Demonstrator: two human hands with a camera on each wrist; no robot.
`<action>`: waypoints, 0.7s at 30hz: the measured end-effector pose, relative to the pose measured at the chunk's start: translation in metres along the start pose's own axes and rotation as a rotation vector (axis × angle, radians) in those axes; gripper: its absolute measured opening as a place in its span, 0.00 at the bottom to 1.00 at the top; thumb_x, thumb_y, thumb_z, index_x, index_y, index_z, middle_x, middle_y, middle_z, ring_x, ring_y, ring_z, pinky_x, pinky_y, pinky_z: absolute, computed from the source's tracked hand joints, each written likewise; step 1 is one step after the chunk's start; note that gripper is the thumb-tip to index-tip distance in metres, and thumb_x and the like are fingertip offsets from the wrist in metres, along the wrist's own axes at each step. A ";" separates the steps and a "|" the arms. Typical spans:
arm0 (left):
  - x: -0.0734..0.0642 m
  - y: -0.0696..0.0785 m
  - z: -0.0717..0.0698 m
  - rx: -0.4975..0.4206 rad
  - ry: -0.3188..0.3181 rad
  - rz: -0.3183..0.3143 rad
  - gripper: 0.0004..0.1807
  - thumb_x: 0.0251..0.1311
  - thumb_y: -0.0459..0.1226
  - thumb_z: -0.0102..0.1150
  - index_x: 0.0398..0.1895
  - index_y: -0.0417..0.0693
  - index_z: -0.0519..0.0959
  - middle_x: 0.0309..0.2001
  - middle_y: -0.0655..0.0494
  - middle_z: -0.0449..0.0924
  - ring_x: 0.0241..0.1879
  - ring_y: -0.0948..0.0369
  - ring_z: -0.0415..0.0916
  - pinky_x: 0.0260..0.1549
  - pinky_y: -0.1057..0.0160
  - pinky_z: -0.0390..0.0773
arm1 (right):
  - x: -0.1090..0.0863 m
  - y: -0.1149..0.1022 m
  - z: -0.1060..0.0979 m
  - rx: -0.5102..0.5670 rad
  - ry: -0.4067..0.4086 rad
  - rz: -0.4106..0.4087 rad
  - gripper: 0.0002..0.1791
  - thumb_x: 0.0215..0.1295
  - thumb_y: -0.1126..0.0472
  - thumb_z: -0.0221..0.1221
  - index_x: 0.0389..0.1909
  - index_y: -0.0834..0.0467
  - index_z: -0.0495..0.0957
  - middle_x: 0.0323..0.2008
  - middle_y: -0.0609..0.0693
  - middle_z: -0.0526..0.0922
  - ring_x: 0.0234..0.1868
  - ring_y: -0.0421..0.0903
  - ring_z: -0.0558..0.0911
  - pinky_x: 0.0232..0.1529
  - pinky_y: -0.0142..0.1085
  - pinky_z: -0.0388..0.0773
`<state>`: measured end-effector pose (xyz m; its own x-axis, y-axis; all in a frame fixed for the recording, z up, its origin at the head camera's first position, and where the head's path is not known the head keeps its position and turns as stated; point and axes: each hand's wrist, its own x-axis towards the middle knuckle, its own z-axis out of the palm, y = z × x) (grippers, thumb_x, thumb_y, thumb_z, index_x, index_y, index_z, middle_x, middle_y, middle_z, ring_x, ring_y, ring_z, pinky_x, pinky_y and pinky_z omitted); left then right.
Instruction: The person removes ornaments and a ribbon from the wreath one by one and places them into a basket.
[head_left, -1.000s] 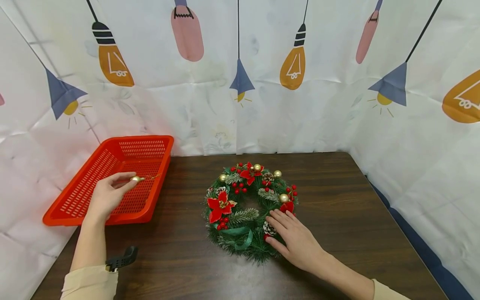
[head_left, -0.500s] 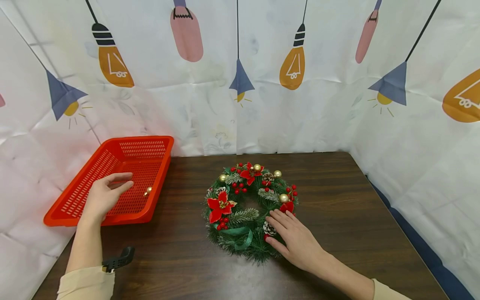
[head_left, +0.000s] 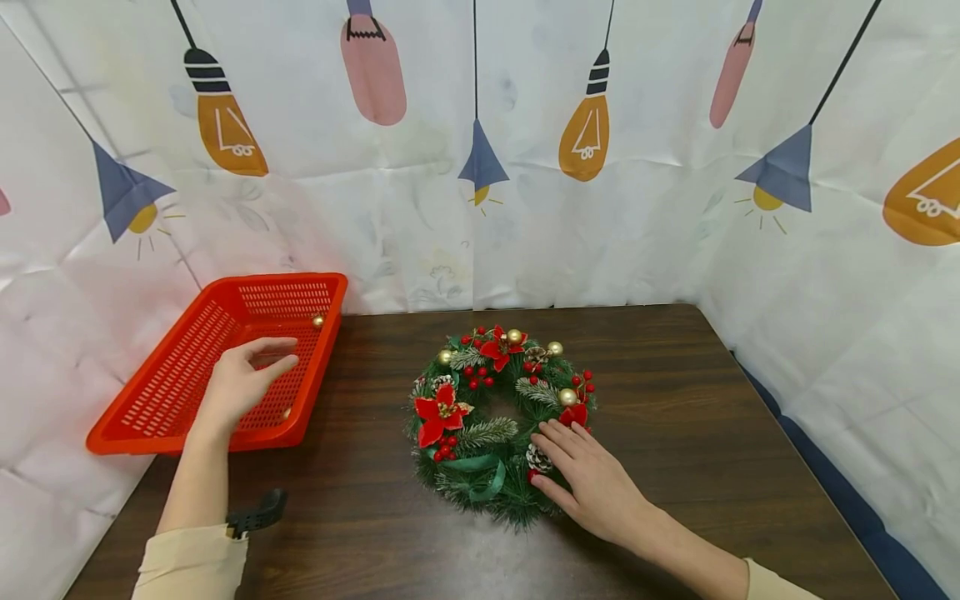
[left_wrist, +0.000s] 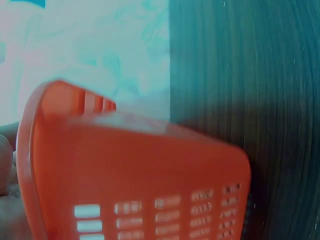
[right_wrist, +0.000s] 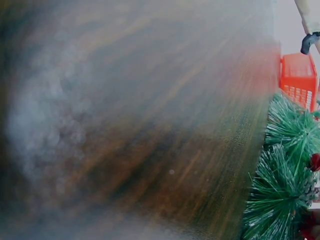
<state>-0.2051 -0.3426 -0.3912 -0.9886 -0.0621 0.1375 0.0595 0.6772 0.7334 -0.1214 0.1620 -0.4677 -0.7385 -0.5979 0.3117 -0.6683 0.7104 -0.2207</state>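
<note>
My left hand [head_left: 238,382] hovers over the red plastic basket [head_left: 142,435], thumb and fingers apart with nothing between them. One small gold bauble [head_left: 318,320] shows by the basket's back right corner, and another bit of gold [head_left: 287,413] lies low near its right side. The Christmas wreath [head_left: 487,433] lies flat on the table, with red poinsettias, red berries, pine cones and gold balls among green needles. My right hand [head_left: 592,483] rests on its lower right part with fingers straight, partly covering a pine cone [head_left: 537,458]. In the right wrist view, green needles [right_wrist: 287,200] fill the right edge.
The dark wooden table [head_left: 675,400] extends around the wreath. A white cloth printed with lamps [head_left: 420,225] hangs along the back and sides. The basket's slotted wall [left_wrist: 150,180] fills much of the left wrist view. A black strap [head_left: 258,515] sits at the left wrist.
My left hand pinched a gold bauble by its thread a second ago and has let go of it into the basket. It has since shifted right. The right hand stays put.
</note>
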 end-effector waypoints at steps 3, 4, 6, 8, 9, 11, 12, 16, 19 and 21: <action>0.004 0.007 0.008 0.014 -0.011 0.034 0.27 0.74 0.50 0.58 0.67 0.42 0.77 0.60 0.38 0.78 0.58 0.40 0.75 0.51 0.41 0.78 | 0.000 0.000 0.000 0.000 0.002 -0.001 0.33 0.77 0.41 0.55 0.70 0.60 0.74 0.71 0.59 0.72 0.74 0.55 0.67 0.73 0.53 0.59; 0.005 0.009 0.011 0.015 -0.018 0.045 0.27 0.74 0.49 0.58 0.67 0.42 0.77 0.60 0.38 0.79 0.58 0.40 0.75 0.50 0.43 0.79 | 0.000 0.000 0.000 0.000 0.004 -0.002 0.33 0.77 0.41 0.56 0.70 0.61 0.74 0.70 0.59 0.72 0.74 0.55 0.67 0.73 0.53 0.59; 0.007 0.013 0.015 0.015 -0.029 0.055 0.26 0.74 0.50 0.58 0.66 0.43 0.77 0.60 0.39 0.79 0.58 0.41 0.75 0.48 0.47 0.80 | 0.000 -0.001 0.000 0.000 0.006 -0.005 0.33 0.76 0.41 0.56 0.70 0.61 0.74 0.70 0.59 0.72 0.73 0.55 0.67 0.73 0.53 0.59; 0.008 0.018 0.019 0.011 -0.036 0.060 0.26 0.74 0.50 0.58 0.66 0.43 0.77 0.60 0.40 0.79 0.58 0.41 0.75 0.48 0.46 0.80 | 0.000 -0.001 0.000 0.002 0.008 -0.007 0.33 0.77 0.41 0.56 0.70 0.61 0.74 0.70 0.59 0.72 0.73 0.55 0.67 0.73 0.53 0.59; 0.009 0.020 0.020 0.005 -0.039 0.061 0.26 0.74 0.50 0.58 0.66 0.43 0.77 0.60 0.40 0.79 0.58 0.41 0.75 0.49 0.45 0.79 | 0.000 -0.001 0.000 0.002 0.009 -0.008 0.33 0.77 0.42 0.56 0.70 0.61 0.74 0.70 0.59 0.72 0.73 0.55 0.68 0.73 0.53 0.59; 0.010 0.024 0.023 -0.006 -0.043 0.067 0.26 0.74 0.49 0.58 0.66 0.43 0.77 0.60 0.39 0.79 0.58 0.40 0.74 0.51 0.41 0.78 | 0.001 -0.001 0.000 0.002 0.009 -0.009 0.32 0.77 0.42 0.56 0.70 0.61 0.74 0.70 0.59 0.72 0.73 0.55 0.68 0.73 0.53 0.59; 0.010 0.027 0.024 -0.011 -0.045 0.070 0.26 0.74 0.49 0.59 0.66 0.42 0.77 0.61 0.39 0.79 0.59 0.40 0.74 0.52 0.39 0.77 | 0.001 0.000 0.000 0.001 0.009 -0.008 0.32 0.77 0.42 0.56 0.70 0.61 0.74 0.70 0.59 0.72 0.73 0.55 0.68 0.73 0.53 0.59; 0.015 0.035 0.031 -0.024 -0.055 0.083 0.24 0.74 0.47 0.60 0.65 0.43 0.78 0.61 0.39 0.78 0.61 0.40 0.73 0.54 0.36 0.75 | 0.001 0.000 0.001 -0.003 0.002 -0.002 0.33 0.77 0.41 0.55 0.70 0.61 0.74 0.70 0.59 0.72 0.74 0.55 0.67 0.73 0.53 0.59; 0.019 0.042 0.039 -0.028 -0.066 0.090 0.22 0.73 0.45 0.61 0.63 0.43 0.80 0.61 0.40 0.79 0.62 0.40 0.73 0.55 0.37 0.75 | 0.000 0.000 0.001 -0.002 -0.004 0.003 0.33 0.77 0.41 0.55 0.70 0.60 0.73 0.71 0.59 0.72 0.74 0.55 0.67 0.73 0.53 0.59; 0.022 0.046 0.046 -0.032 -0.077 0.102 0.21 0.73 0.44 0.62 0.62 0.43 0.80 0.60 0.40 0.80 0.61 0.40 0.74 0.54 0.37 0.76 | 0.000 0.000 0.001 0.000 -0.005 0.004 0.33 0.77 0.41 0.55 0.70 0.60 0.73 0.71 0.59 0.72 0.74 0.55 0.67 0.73 0.53 0.59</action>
<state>-0.2308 -0.2791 -0.3844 -0.9848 0.0637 0.1616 0.1636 0.6533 0.7392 -0.1214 0.1614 -0.4683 -0.7419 -0.5966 0.3058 -0.6650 0.7129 -0.2225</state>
